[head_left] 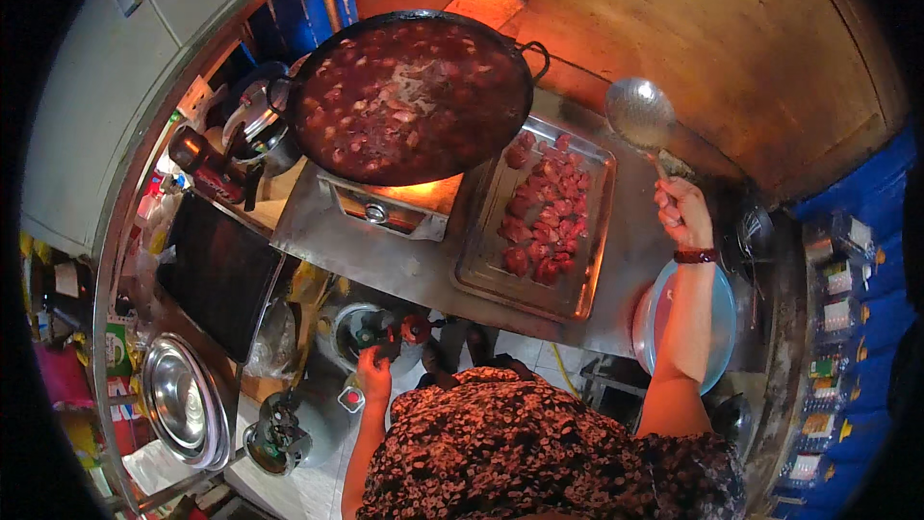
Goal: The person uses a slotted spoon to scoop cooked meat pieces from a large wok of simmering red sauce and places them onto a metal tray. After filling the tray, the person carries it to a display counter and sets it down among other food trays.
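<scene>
My right hand grips the handle of a metal skimmer, held up to the right of the tray. My left hand hangs low before the counter, its fingers bent. From above it appears near the valve of a gas cylinder; whether it touches or holds anything cannot be seen. A large dark wok sits on a lit burner, filled with red-brown liquid and chunks of food. Beside it, a rectangular metal tray contains red pieces of meat.
A translucent blue-rimmed basin lies under my right forearm. At left are a pressure cooker, a dark flat panel and stacked steel bowls. Another gas cylinder stands on the floor. Several spice containers line the right wall.
</scene>
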The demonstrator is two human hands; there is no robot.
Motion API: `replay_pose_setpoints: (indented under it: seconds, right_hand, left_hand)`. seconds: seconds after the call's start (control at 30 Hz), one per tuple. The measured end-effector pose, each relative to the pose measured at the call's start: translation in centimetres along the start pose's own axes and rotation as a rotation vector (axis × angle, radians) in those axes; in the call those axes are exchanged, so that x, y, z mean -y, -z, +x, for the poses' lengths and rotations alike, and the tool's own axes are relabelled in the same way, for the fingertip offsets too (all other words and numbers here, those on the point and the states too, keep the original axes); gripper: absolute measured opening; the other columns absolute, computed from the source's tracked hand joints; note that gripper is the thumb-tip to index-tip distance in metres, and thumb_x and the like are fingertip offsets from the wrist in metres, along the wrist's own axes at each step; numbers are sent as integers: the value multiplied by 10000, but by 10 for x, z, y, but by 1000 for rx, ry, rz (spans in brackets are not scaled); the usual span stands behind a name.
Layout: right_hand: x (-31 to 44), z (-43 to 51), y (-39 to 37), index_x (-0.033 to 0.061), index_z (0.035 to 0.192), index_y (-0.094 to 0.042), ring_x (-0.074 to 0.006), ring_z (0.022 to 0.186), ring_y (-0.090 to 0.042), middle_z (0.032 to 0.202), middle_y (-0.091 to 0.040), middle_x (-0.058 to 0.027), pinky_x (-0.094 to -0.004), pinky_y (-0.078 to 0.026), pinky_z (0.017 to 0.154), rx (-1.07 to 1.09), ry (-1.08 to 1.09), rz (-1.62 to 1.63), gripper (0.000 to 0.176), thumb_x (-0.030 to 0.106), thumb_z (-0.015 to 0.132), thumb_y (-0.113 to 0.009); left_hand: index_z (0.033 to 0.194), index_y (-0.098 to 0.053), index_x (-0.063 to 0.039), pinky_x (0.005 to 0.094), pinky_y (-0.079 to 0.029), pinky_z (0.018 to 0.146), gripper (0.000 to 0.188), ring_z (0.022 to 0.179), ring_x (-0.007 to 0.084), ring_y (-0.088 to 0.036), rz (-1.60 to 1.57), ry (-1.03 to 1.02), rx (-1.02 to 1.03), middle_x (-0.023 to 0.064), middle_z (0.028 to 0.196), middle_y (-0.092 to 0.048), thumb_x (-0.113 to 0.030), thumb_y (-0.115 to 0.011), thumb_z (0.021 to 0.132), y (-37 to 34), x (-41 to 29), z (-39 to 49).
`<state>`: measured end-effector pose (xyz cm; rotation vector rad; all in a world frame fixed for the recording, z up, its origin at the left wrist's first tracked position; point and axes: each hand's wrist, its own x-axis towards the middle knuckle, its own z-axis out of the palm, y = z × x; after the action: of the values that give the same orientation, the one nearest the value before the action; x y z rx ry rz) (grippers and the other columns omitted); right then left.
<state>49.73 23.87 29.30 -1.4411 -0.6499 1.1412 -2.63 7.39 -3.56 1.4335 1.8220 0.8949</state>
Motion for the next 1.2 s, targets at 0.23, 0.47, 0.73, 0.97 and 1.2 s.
replay_pose_setpoints:
  seconds: [0.23,0.47,0.73,0.97,1.2]
  right_hand:
    - [50,-26,-109,45,848,-541,-49,377,-364,578,-519,-18,-189,-263,344,236,233,-310,61,103,862,-528]
    - [38,-15,-206,-11,874,-524,-436,762,-564,720,-562,-249,-477,-429,640,364,751,-1173,132,82,787,-559]
    - [3,15,-241,-17,860,-521,-375,683,-606,670,-598,-208,-475,-484,608,479,1125,-1560,140,84,772,-562]
    - [-10,49,-251,-7,883,-538,-370,658,-611,658,-601,-205,-466,-491,580,373,1162,-1635,145,75,766,-560]
    - [8,83,-247,4,940,-550,-407,709,-604,701,-603,-229,-502,-484,631,181,1065,-1529,173,76,783,-540]
  left_hand:
    - [970,-581,6,349,-476,732,270,860,307,-581,-52,-5,-52,161,942,-576,-11,-595,701,5,-8,-1]
    - [975,-588,-1,324,-472,700,268,784,259,-585,-13,6,-157,127,921,-579,-14,-612,709,9,20,-14]
    - [974,-597,4,320,-461,639,277,677,217,-568,-28,178,-198,122,891,-578,11,-606,697,24,27,-44]
    - [981,-603,3,306,-466,633,292,663,194,-572,-32,206,-242,109,882,-588,2,-626,689,16,36,-51]
    - [973,-603,-1,308,-465,630,289,652,193,-563,-64,239,-245,101,887,-588,9,-637,686,16,30,-57]
